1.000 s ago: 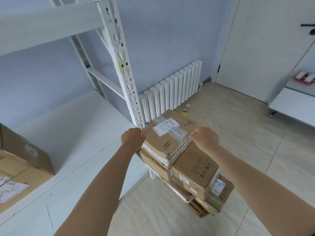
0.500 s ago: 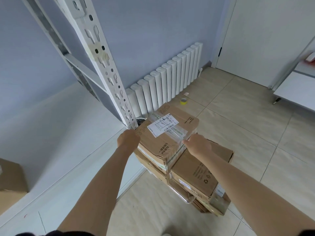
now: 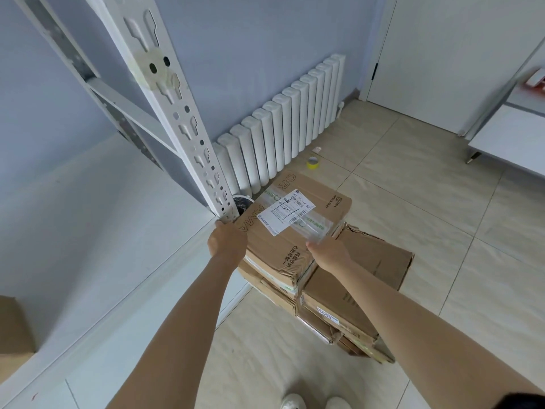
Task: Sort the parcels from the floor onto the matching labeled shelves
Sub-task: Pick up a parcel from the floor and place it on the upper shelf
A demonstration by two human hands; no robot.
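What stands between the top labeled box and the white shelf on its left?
The perforated upright post rises at the shelf corner, right beside the top box's left end, where the left hand grips it. The right hand holds the other side. Nothing else visibly blocks the way.

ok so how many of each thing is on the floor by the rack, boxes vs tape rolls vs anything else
Cardboard parcels in the stack: at least 5 distinct, counting the top parcel gripped by the left hand and right hand; lower ones are partly hidden
Yellow tape roll: 1
Small white scrap: 1
Total: at least 7
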